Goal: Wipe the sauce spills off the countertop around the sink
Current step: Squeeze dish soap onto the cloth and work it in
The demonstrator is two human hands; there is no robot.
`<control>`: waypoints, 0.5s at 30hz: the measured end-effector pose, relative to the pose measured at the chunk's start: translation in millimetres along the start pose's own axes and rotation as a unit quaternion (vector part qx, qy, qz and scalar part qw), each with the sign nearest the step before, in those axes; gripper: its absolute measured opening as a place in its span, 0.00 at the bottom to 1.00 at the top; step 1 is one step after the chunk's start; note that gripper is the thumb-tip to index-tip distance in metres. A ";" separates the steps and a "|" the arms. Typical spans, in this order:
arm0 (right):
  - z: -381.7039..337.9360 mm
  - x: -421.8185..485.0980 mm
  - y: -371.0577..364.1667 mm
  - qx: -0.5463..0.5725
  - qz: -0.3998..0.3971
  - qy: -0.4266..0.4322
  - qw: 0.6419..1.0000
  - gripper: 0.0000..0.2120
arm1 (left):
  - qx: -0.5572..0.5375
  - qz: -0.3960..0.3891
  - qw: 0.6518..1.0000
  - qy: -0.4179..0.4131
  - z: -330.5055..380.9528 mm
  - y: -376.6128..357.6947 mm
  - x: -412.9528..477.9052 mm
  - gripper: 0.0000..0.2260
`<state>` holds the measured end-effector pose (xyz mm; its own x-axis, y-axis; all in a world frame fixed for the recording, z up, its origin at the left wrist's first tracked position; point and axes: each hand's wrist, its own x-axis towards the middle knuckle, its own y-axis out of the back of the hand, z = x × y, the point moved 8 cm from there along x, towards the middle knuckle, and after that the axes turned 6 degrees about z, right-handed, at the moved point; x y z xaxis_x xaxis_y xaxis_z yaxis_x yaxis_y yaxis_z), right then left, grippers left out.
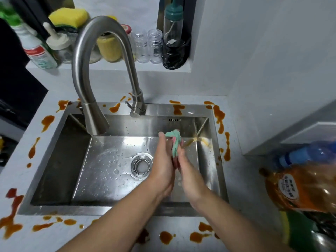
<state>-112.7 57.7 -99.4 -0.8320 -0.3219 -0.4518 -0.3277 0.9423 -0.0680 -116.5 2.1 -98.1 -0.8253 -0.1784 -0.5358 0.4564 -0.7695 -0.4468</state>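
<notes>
Pressing a crumpled green and pink cloth [175, 142] between left hand [162, 165] and right hand [189, 170], centre frame, over the wet stainless steel sink [101, 160], brown sauce spills [219, 115] ringing the pale countertop [241, 179].

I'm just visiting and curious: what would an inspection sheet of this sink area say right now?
Surface: pale countertop with brown sauce spills on every side of the sink, none visibly wiped.
Job's things: steel sink, wet with droplets; bunched green and pink cloth held over the basin.
Clutter: orange bottle with blue cap lying at right; yellow sponge, jars and a teal-capped bottle on the back ledge.
Grippers: left hand and right hand pressed together around the cloth.
Cables: nothing seen.
Surroundings: curved faucet, no water seen running; white walls; dark area at left.
</notes>
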 end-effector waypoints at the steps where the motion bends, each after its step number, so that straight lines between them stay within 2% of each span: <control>1: -1.4 1.9 1.8 0.006 -0.001 0.006 1.000 0.26 | 0.010 -0.002 1.000 -0.010 -2.4 -0.2 0.9 0.30; 4: 0.5 19.4 16.7 0.052 0.041 -0.033 0.997 0.25 | 0.047 -0.020 0.999 -0.006 -11.2 -10.4 -9.8 0.31; 6: 0.6 16.7 5.2 0.032 0.006 -0.016 0.999 0.26 | -0.027 -0.004 1.000 0.013 -9.8 1.1 2.3 0.31; 8: 7.9 13.6 -6.4 0.011 -0.022 0.002 1.000 0.25 | -0.049 -0.006 0.999 0.010 1.5 7.7 9.5 0.30; 11: 3.9 38.1 13.5 0.038 0.047 -0.034 0.998 0.21 | 0.001 -0.044 0.999 0.016 -4.4 1.7 0.6 0.30; 12: 2.4 47.5 22.0 0.060 0.073 -0.055 0.994 0.21 | 0.009 -0.047 0.999 0.026 -4.7 3.0 -1.9 0.28; 15: -3.3 58.5 38.3 0.106 0.118 -0.076 0.984 0.17 | 0.040 -0.017 0.999 0.008 16.5 27.9 14.6 0.11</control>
<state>-175.4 74.7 -125.6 -0.7918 -0.0904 -0.6040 -0.0202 0.9923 -0.1221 -121.3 -32.1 -106.6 -0.8346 -0.1424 -0.5322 0.3997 -0.8212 -0.4072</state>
